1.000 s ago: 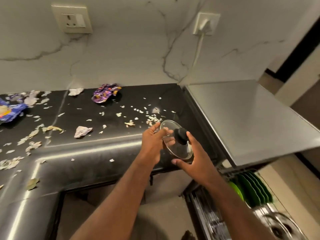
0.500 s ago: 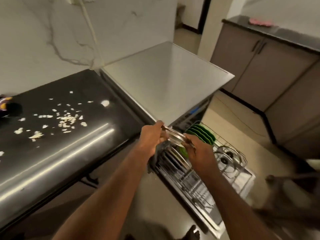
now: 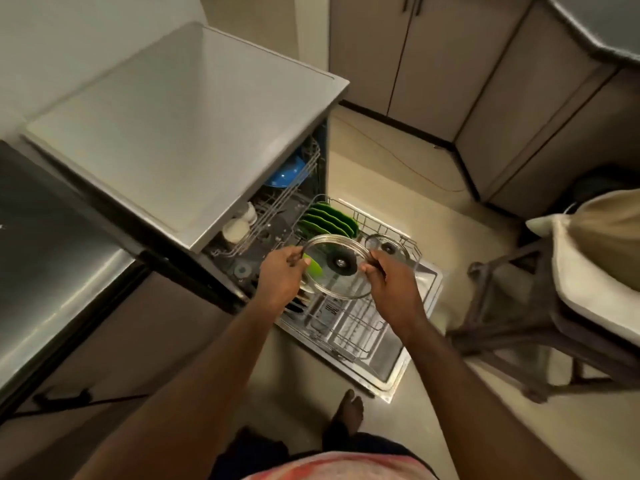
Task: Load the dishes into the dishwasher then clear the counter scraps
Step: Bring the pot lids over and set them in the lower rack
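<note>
Pinching glass lid (image 3: 332, 284) at opposite rim edges, left hand (image 3: 280, 275) and right hand (image 3: 391, 289) equally near, lid lying almost flat between them. Hanging directly over lower rack (image 3: 349, 325) beneath the grip; green plates (image 3: 329, 218) standing just beyond.

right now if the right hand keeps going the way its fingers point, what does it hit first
Probably the smaller glass lid already sitting in the lower rack, just beyond the right hand, which grips the big glass lid by its rim. Depth is unclear, so it could pass above it.
</note>
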